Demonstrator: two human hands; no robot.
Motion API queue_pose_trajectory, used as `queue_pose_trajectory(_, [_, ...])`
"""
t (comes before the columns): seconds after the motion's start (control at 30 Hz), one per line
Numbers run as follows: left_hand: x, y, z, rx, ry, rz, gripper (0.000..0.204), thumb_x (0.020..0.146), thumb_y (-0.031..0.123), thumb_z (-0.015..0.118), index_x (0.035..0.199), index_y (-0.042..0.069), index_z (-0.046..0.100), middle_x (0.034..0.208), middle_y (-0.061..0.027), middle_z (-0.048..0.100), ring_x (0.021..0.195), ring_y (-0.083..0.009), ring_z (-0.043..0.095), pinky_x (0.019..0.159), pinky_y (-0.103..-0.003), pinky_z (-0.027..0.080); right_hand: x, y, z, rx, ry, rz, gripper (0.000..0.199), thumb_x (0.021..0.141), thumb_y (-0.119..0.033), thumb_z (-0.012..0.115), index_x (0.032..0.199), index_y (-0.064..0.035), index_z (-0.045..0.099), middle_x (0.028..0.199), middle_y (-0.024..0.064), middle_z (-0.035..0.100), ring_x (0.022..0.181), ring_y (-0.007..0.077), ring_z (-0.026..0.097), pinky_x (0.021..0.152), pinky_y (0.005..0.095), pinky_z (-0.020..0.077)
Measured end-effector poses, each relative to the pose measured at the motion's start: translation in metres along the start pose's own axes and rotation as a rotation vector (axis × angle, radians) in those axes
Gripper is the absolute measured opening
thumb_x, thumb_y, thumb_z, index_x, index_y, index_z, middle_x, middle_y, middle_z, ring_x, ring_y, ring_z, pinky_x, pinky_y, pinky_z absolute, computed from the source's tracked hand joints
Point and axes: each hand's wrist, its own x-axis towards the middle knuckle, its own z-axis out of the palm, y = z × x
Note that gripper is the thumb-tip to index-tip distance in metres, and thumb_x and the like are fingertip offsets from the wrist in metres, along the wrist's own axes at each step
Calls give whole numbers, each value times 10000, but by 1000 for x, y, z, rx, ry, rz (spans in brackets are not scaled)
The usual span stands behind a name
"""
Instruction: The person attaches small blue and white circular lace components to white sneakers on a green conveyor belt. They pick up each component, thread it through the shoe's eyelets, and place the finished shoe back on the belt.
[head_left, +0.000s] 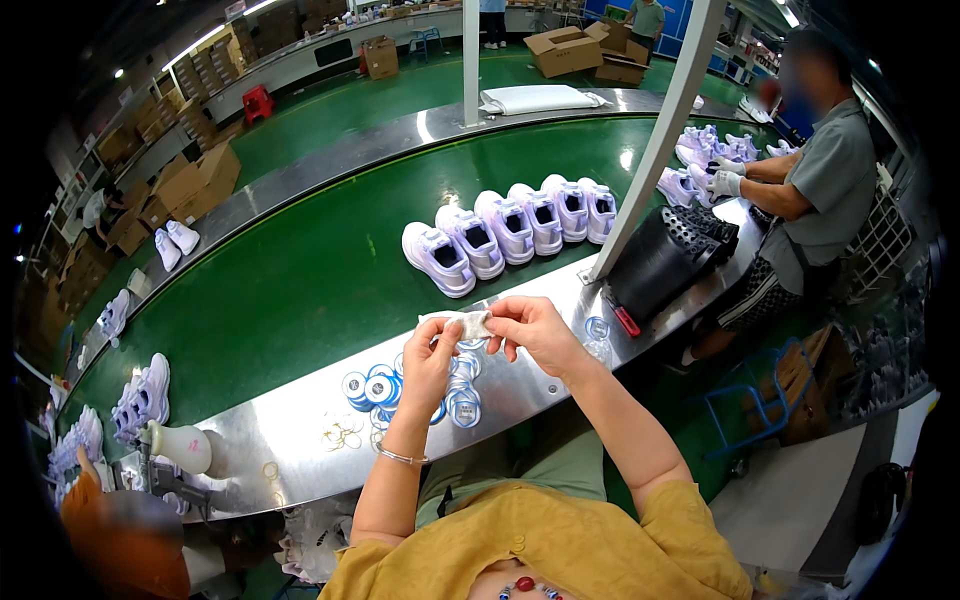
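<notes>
Both hands meet in front of me over the metal ledge, with a small whitish piece of cloth or soft wrap (472, 324) stretched between them. Its exact kind is not clear. My left hand (437, 348) pinches the left end between thumb and fingers. At the other end, my right hand (532, 330) grips it with thumb and forefinger, the other fingers curled loosely. Just below lie several round blue-and-white discs (382, 390), partly hidden by my left wrist. Beyond my hands, several pale lavender sneakers (514, 228) stand side by side on the green conveyor belt.
A metal ledge (530, 395) runs along my side, with thin rubber bands (343, 434) at left. To the right stand a slanted white post (655, 150) and a black bin (650, 265). A gloved co-worker (830, 170) handles shoes there; another person (125, 540) sits lower left.
</notes>
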Motion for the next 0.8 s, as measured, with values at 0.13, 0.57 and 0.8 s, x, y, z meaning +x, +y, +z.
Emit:
queue_pose_trajectory(0.13, [2, 8, 6, 391, 182, 275, 353, 858, 189, 669, 1132, -7, 562, 1069, -114, 538, 805, -146, 527, 691, -255, 458, 5, 12, 1, -55, 103, -38, 144, 862, -119, 643, 913, 11, 611, 768, 38, 625, 608, 72, 577, 474, 185, 430])
queue_pose_trajectory(0.57, [2, 4, 8, -139, -52, 56, 280, 864, -23, 582, 1144, -26, 596, 994, -68, 631, 850, -101, 626, 720, -220, 492, -1, 23, 22, -436, 167, -346, 69, 849, 2, 583, 916, 7, 601, 805, 50, 617, 663, 87, 583, 570, 230, 475])
queue_pose_trajectory(0.8, [-4, 9, 7, 269, 108, 305, 151, 822, -73, 576, 963, -29, 609, 882, -39, 613, 727, -90, 603, 665, -206, 475, -3, 19, 37, -871, 200, -876, 137, 757, 61, 591, 877, 7, 552, 792, 140, 571, 642, 301, 578, 572, 345, 469])
